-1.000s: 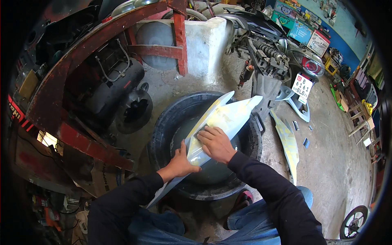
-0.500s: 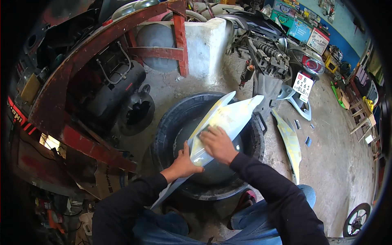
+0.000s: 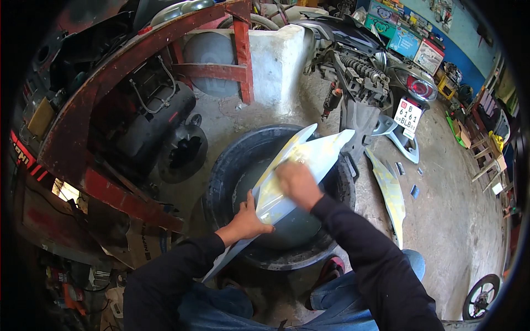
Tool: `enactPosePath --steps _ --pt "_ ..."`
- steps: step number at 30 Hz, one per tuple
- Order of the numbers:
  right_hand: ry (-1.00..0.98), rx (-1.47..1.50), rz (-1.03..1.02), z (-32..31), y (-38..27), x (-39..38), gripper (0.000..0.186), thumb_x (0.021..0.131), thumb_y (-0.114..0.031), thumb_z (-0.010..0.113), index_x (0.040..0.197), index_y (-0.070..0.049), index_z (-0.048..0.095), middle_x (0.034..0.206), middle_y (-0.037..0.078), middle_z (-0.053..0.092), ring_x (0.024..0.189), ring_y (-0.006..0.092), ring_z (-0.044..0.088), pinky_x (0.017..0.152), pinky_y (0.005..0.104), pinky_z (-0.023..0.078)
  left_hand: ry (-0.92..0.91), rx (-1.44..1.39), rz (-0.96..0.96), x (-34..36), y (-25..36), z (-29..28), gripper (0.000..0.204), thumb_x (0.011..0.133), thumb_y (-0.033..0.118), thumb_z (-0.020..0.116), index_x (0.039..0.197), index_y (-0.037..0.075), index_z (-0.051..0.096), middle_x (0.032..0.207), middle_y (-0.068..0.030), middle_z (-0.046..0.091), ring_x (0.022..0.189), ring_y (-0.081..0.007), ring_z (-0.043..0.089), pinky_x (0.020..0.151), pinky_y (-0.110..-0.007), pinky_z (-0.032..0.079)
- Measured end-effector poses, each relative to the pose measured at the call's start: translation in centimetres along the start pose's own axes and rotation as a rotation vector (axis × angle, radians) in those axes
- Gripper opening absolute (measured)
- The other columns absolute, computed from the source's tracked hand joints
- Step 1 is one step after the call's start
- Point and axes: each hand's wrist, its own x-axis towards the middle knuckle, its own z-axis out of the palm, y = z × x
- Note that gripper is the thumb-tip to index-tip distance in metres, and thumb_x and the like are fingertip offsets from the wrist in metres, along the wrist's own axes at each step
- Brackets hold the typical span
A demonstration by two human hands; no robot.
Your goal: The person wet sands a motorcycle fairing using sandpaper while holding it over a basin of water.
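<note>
A long, pointed motorcycle body panel (image 3: 317, 156), white with yellow filler patches, slants over a black tub (image 3: 219, 165) with cloudy water (image 3: 290, 234) in it. My left hand (image 3: 247, 222) grips the panel's near part by its edges, thumb on one side and fingers on the other. On the yellow patch, my right hand (image 3: 298, 185) presses down with bent fingers, smeared by motion. What lies under its fingers is hidden now; the earlier frame shows a dark grey piece there, like sandpaper. The panel's lower end reaches down beside my left forearm.
A second yellow-patched panel (image 3: 388, 193) lies on the floor at right, near small blue pieces (image 3: 414, 191). A partly stripped motorcycle (image 3: 359, 88) stands beyond the tub. At left are a red frame (image 3: 132, 201) and a black tank (image 3: 152, 124). A wheel (image 3: 481, 297) sits lower right.
My right hand has moved up and to the right along the panel, away from my left hand. The left hand and the panel stay nearly in place.
</note>
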Motion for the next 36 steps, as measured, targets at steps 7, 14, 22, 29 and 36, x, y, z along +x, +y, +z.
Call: enactPosePath --steps 7,14,22,29,36 --pt "-0.041 0.087 0.159 -0.8 0.4 0.7 0.026 0.085 -0.017 0.064 0.107 -0.006 0.072 0.112 0.01 0.068 0.115 0.032 0.061 0.106 0.0501 0.043 0.0 0.014 -0.015 -0.7 0.2 0.3 0.147 0.066 0.046 0.087 0.155 -0.008 -0.016 0.149 -0.0413 0.027 0.138 -0.0499 0.042 0.115 -0.044 0.04" --pt "0.128 0.095 0.145 0.5 0.4 -0.3 0.033 0.087 -0.009 0.061 0.117 0.0 0.069 0.118 0.017 0.069 0.121 0.0374 0.06 0.11 0.0482 0.043 0.021 0.015 0.002 -0.4 0.3 0.0 0.147 0.065 0.047 0.087 0.155 -0.009 -0.015 0.149 -0.0406 0.028 0.138 -0.0497 0.042 0.115 -0.043 0.04" --pt "0.104 0.139 0.167 0.3 2.2 0.5 0.025 0.082 -0.011 0.064 0.104 0.0 0.07 0.108 0.016 0.069 0.111 0.0351 0.062 0.095 0.0494 0.046 0.004 0.032 0.011 0.0 0.4 -0.1 0.148 0.066 0.048 0.088 0.155 -0.009 -0.016 0.149 -0.0408 0.028 0.137 -0.0493 0.042 0.116 -0.042 0.039" --pt "0.057 -0.101 -0.064 1.2 -0.6 -1.3 0.032 0.087 -0.021 0.065 0.115 -0.007 0.071 0.124 0.005 0.068 0.124 0.0317 0.059 0.097 0.0505 0.047 -0.002 0.028 0.002 -0.1 -0.2 -0.1 0.148 0.066 0.048 0.087 0.155 -0.01 -0.015 0.148 -0.0413 0.029 0.138 -0.0504 0.041 0.116 -0.043 0.038" --pt "0.063 -0.134 -0.129 1.1 -3.1 -1.8 0.033 0.086 -0.017 0.063 0.116 -0.005 0.071 0.124 0.008 0.069 0.112 0.033 0.063 0.087 0.0463 0.054 0.037 0.045 0.024 -0.1 -1.0 0.1 0.148 0.065 0.048 0.087 0.155 -0.009 -0.015 0.148 -0.0422 0.029 0.137 -0.051 0.041 0.116 -0.043 0.038"
